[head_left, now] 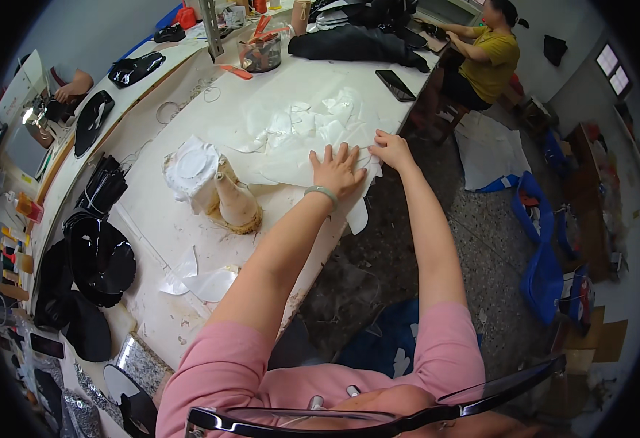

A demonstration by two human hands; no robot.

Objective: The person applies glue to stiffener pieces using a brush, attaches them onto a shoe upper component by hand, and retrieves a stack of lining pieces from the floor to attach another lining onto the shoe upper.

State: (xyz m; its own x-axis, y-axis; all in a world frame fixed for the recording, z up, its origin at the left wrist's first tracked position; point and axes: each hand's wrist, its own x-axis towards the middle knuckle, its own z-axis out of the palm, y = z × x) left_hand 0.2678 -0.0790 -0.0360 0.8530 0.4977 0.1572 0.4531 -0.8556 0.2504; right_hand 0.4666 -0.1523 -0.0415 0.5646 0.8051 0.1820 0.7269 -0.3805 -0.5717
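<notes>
A loose heap of thin, glossy white cut pieces lies on the white worktable and spreads to its right edge. My left hand rests flat on the near part of the heap, fingers spread, holding nothing. At the table edge, the fingertips of my right hand are pinched together on the rim of a white piece; the exact grip is partly hidden. One white piece hangs over the edge below my hands. Left of my left hand stands a white-crusted pot with a cone-shaped part beside it.
Two white offcuts lie near my left forearm. Farther back are a phone, black fabric and a clear tub of orange-handled tools. Glossy black pieces line the left side. A person in yellow sits at the far right.
</notes>
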